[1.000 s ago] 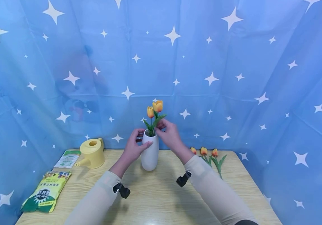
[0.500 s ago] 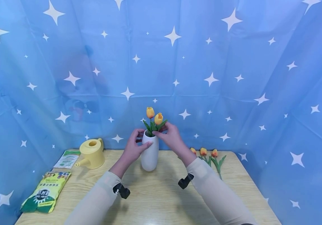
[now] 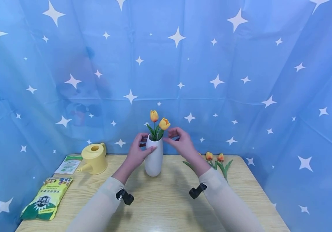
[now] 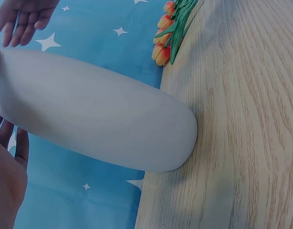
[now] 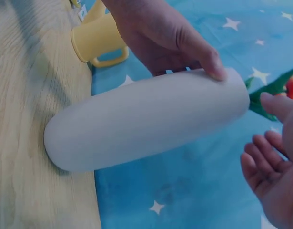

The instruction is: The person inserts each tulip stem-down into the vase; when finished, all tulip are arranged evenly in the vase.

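A white vase [image 3: 153, 162] stands upright on the wooden table near its back edge. Two yellow-orange tulips with green leaves rise from its mouth: one tulip [image 3: 154, 116] straight, the other tulip [image 3: 164, 123] lower and leaning right. My left hand [image 3: 138, 150] grips the vase's upper part, thumb across the front and fingers round the far side. Beside the rim on the right, my right hand [image 3: 181, 140] is held in the air with relaxed fingers and nothing between them. In the right wrist view, the right thumb [image 5: 275, 105] overlaps the green leaves [image 5: 267, 95].
Several more tulips [image 4: 163, 50] lie at the table's back right, partly behind my right forearm. A yellow watering can [image 3: 94, 161] stands back left, beside a white-green packet [image 3: 68, 165]. A yellow-green bag [image 3: 47, 199] lies at the left edge. A blue star-patterned curtain [image 3: 200, 64] hangs behind.
My right hand lowered the second tulip into the vase, let it go and drew back to the right. The left hand has kept its grip on the vase.
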Demonstrator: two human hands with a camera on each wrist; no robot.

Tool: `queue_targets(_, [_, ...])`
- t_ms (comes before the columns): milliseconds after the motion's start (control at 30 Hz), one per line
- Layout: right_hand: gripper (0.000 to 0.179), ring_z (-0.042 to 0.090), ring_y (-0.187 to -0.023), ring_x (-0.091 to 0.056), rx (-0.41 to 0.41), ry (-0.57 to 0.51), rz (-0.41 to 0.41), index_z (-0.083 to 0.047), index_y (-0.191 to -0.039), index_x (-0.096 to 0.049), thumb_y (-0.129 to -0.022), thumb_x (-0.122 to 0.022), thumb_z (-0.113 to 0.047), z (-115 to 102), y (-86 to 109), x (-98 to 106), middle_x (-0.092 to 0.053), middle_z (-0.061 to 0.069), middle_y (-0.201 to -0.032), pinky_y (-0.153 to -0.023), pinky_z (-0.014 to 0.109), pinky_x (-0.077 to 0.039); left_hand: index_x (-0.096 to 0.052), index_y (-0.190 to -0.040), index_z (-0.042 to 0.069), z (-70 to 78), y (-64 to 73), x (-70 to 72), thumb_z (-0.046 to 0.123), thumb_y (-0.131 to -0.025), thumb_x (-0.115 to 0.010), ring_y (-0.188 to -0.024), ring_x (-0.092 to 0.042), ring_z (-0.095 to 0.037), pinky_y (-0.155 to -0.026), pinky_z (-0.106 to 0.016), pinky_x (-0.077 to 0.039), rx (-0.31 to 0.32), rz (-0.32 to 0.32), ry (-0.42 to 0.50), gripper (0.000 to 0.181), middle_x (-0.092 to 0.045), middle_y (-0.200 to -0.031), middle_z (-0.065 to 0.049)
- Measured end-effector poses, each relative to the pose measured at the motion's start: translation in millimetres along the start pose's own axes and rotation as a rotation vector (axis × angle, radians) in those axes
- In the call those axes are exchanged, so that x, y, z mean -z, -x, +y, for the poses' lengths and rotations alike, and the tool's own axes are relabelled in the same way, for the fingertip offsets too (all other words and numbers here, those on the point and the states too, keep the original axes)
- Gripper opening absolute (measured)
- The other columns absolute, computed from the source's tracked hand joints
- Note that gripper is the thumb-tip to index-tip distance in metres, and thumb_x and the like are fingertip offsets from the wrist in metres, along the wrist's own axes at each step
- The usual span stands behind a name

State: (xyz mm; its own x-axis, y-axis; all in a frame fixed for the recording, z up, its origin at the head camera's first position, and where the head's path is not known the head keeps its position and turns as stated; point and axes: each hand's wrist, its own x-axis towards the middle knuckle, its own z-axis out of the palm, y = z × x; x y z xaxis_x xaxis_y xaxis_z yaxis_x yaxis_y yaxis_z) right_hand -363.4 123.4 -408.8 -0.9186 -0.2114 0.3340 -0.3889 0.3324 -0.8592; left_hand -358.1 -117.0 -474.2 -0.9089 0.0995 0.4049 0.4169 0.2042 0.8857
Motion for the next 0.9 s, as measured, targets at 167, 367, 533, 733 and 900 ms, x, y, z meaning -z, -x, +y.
queue_targets(167, [0.028, 0.030, -0.112, -0.066, -0.047, -0.006, 0.022, -0.010, -0.124, -0.070, -0.103, -0.083, -0.023, 11.9, 14.5, 11.9, -0.071, 0.013, -0.120, -0.093, 0.043, -0.057, -0.057, -0.144, 0.014, -1.8, 0.0, 0.7, 0.034, -0.097, -0.089, -0.131, -0.060, -0.035, -0.117, -0.066, -0.046, 0.012, -0.006, 0.002, 0.060, -0.060, -0.143, -0.010])
queue_targets(367, [0.028, 0.030, -0.111, -0.065, -0.088, 0.029, 0.047, -0.009, -0.124, -0.070, -0.104, -0.082, -0.023, 29.6, 36.3, 27.5, -0.069, 0.018, -0.122, -0.091, 0.039, -0.057, -0.057, -0.144, 0.016, -1.7, 0.8, 0.6, 0.039, -0.097, -0.088, -0.131, -0.061, -0.033, -0.115, -0.061, -0.049, 0.028, -0.003, -0.016, 0.060, -0.060, -0.143, -0.007])
queue_targets(533, [0.026, 0.027, -0.109, -0.066, -0.140, 0.101, 0.082, -0.007, -0.124, -0.070, -0.104, -0.081, -0.018, 50.6, 55.8, 40.1, -0.070, 0.015, -0.119, -0.087, 0.033, -0.058, -0.057, -0.144, 0.017, -1.7, 0.9, 0.2, 0.040, -0.098, -0.088, -0.132, -0.061, -0.032, -0.114, -0.058, -0.051, 0.036, -0.005, -0.021, 0.060, -0.060, -0.143, -0.007])
queue_targets(733, [0.024, 0.024, -0.097, -0.064, -0.192, 0.150, 0.086, -0.005, -0.123, -0.070, -0.103, -0.081, -0.014, 77.7, 76.2, 51.1, -0.069, 0.012, -0.113, -0.076, 0.030, -0.056, -0.057, -0.145, 0.017, 0.1, 1.7, 0.3, 0.038, -0.097, -0.088, -0.132, -0.060, -0.033, -0.115, -0.059, -0.050, 0.040, -0.004, -0.009, 0.061, -0.060, -0.144, -0.007])
queue_targets(900, [0.023, 0.021, -0.085, -0.059, -0.217, 0.217, 0.087, -0.003, -0.120, -0.068, -0.102, -0.081, -0.009, 99.5, 89.6, 56.8, -0.067, 0.011, -0.109, -0.071, 0.031, -0.052, -0.057, -0.145, 0.017, 0.0, 1.1, -0.5, 0.038, -0.097, -0.089, -0.132, -0.060, -0.034, -0.116, -0.065, -0.047, 0.036, -0.007, 0.001, 0.061, -0.060, -0.144, -0.008])
